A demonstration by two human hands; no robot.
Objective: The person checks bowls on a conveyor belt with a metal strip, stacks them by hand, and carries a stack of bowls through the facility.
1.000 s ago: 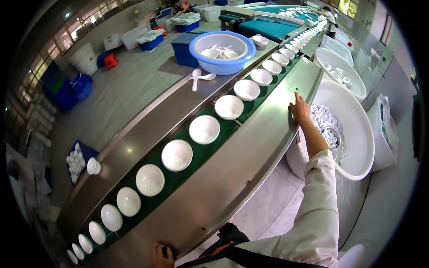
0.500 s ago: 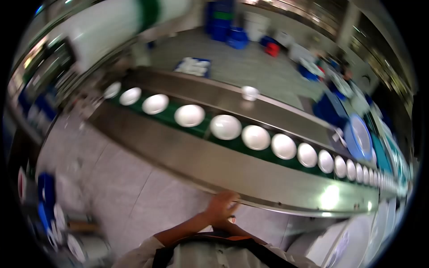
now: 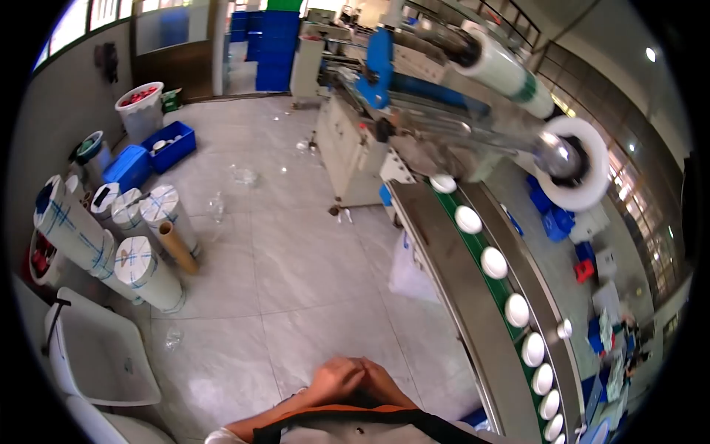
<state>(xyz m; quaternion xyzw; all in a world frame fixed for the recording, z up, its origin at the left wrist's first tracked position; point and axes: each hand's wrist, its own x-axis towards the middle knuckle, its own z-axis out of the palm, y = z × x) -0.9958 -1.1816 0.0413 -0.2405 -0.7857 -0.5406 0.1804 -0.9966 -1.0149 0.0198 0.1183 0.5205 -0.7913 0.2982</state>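
My left hand [image 3: 336, 382] and my right hand [image 3: 379, 385] are held together in front of my waist, fingers curled in and touching. Whether anything lies between them is hidden. Neither hand touches the conveyor. To their right runs the conveyor's green belt [image 3: 450, 207], with metal plates [image 3: 444, 255] along both sides. White bowls [image 3: 494, 263] sit on it in a single spaced row. A small white cup [image 3: 564, 328] stands on the far metal ledge.
A machine with a large film roll [image 3: 595, 163] stands at the conveyor's far end. Wrapped rolls [image 3: 148, 274], a cardboard tube [image 3: 177, 248], blue crates [image 3: 174, 144] and a white tub [image 3: 103, 348] line the left. Scraps of clear film [image 3: 244, 175] lie on the tiled floor [image 3: 310, 274].
My view has swung left, so the conveyor now lies on my right. My left hand was by the conveyor's near edge; now both hands meet before my waist, away from it.
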